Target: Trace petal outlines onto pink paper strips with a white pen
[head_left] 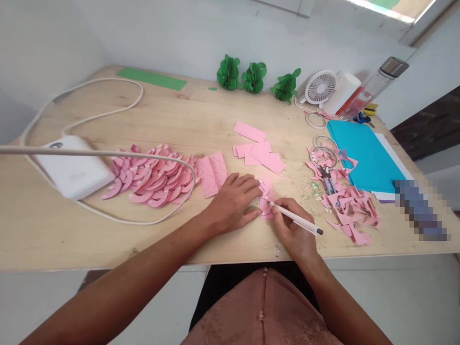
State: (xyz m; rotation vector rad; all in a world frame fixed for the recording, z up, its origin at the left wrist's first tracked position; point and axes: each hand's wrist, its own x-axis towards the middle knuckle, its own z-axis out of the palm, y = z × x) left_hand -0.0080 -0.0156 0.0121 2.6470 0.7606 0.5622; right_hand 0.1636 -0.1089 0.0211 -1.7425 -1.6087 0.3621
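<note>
My right hand (295, 230) is closed round a white pen (296, 218) with a dark end. The pen's tip meets a small pink paper piece (266, 209) that has curved outlines on it. From the other side, my left hand (235, 202) lies flat, its fingertips on that paper's left edge and its thumb apart. What lies under those fingertips is partly hidden. Just left of this hand are pink paper pieces (212, 175) with drawn curves. Beyond them is a heap of curved pink cut-outs (158, 179). Several plain pink rectangles (264, 154) lie behind my hands.
Pink scraps (354, 211) surround scissors (327, 177) at right, beside blue sheets (366, 153). A white cable (154, 156) loops over the cut-outs from a white box (74, 167). Three green paper shapes (254, 78), a small fan (321, 88) and a bottle (377, 84) stand behind.
</note>
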